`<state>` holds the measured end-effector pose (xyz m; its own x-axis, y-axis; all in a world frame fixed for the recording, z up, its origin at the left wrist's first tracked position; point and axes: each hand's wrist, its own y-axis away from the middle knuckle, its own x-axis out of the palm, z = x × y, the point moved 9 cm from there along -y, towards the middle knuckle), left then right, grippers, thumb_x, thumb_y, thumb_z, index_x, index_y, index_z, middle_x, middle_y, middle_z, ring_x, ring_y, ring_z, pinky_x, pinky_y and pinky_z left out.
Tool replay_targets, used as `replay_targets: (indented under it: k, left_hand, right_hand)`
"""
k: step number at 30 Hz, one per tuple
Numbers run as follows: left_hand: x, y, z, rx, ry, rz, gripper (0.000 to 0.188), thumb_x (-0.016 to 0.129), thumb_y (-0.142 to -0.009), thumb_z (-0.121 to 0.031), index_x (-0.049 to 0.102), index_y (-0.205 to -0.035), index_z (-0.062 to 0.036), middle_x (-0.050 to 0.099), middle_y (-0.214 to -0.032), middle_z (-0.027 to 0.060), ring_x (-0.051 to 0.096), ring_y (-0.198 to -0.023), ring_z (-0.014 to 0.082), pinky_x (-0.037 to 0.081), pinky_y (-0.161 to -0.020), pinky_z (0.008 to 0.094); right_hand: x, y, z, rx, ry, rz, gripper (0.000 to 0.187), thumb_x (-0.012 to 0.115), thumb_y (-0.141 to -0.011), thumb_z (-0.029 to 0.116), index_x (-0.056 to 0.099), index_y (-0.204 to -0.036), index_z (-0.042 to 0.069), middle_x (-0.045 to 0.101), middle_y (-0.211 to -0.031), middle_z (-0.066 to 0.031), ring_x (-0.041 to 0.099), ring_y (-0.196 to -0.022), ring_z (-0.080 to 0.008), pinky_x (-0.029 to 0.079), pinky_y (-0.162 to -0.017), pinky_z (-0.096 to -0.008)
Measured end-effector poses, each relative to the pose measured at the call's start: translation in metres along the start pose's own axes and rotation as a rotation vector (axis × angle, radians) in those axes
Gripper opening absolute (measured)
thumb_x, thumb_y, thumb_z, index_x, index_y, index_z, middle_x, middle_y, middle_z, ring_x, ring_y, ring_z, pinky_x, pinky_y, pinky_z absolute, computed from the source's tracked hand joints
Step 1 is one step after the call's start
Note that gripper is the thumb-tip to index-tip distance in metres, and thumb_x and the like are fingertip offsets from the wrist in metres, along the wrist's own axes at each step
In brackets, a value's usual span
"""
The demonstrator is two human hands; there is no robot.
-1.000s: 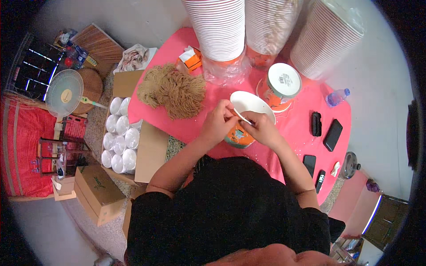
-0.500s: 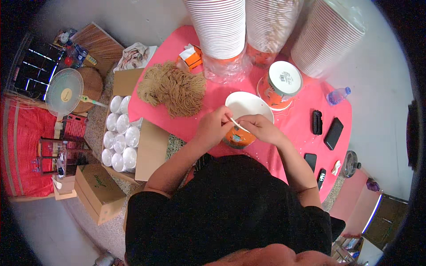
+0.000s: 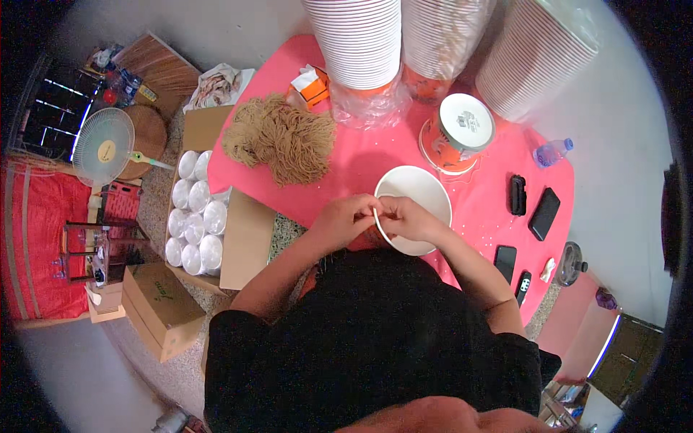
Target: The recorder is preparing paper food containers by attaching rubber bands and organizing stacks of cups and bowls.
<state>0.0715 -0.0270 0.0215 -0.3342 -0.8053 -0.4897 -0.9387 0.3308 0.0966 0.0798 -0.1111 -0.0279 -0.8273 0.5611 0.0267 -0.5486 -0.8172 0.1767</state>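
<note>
A paper bucket (image 3: 426, 193), white inside and orange outside, tips toward me at the near edge of the table, its mouth facing up. My left hand (image 3: 346, 221) pinches the left side of its rim from outside. Right beside it, my right hand (image 3: 408, 219) reaches over the mouth and pinches the same stretch of rim. The fingertips of both hands meet there; anything small between them is hidden. To the left lies a bundle of tan string (image 3: 289, 141). Behind, an orange bucket (image 3: 440, 141) stands upside down, its white base (image 3: 467, 121) on top.
Tall stacks of white-rimmed buckets (image 3: 357, 40) stand at the back. A tissue pack (image 3: 312, 86), bottle (image 3: 552, 153), black case (image 3: 517, 195), power bank (image 3: 544, 214) and phone (image 3: 504, 264) lie on the pink tablecloth (image 3: 361, 162). On the floor are a carton of white cups (image 3: 195, 227) and a fan (image 3: 105, 148).
The bucket has tilted and turned, so its mouth shows more widely and its orange side less. Both hands have shifted slightly along with the rim, still pinching it.
</note>
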Motion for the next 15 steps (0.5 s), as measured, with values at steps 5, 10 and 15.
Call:
replay_targets:
  k: [5,10,15]
  left_hand:
    - [0.009,0.003,-0.002,0.116,0.12,0.133,0.031,0.063,-0.073,-0.005,0.054,-0.103,-0.0054,0.058,-0.082,0.0076,0.059,-0.071,0.0182,0.048,-0.065,0.0307]
    - [0.004,0.002,0.001,0.108,-0.074,0.14,0.041,0.063,-0.072,-0.006,0.051,-0.111,-0.007,0.059,-0.08,0.0084,0.059,-0.071,0.0219,0.048,-0.066,0.034]
    - [0.005,0.0,0.012,0.145,-0.089,0.111,0.043,0.063,-0.072,-0.008,0.051,-0.114,-0.009,0.059,-0.076,0.0099,0.059,-0.071,0.025,0.048,-0.065,0.0357]
  right_hand:
    - [0.001,0.01,0.01,0.104,-0.023,-0.098,0.004,0.051,-0.08,0.002,0.05,-0.084,0.002,0.054,-0.068,-0.0036,0.058,-0.059,-0.0109,0.047,-0.052,-0.0253]
    - [-0.025,0.027,0.002,0.083,0.095,-0.184,0.011,0.053,-0.077,0.001,0.042,-0.075,0.001,0.051,-0.064,-0.0053,0.06,-0.058,-0.0133,0.048,-0.053,-0.0272]
    - [-0.071,0.063,0.028,0.063,0.283,-0.36,0.007,0.047,-0.08,0.0,0.042,-0.076,0.002,0.054,-0.065,-0.0057,0.06,-0.064,-0.0127,0.049,-0.058,-0.0254]
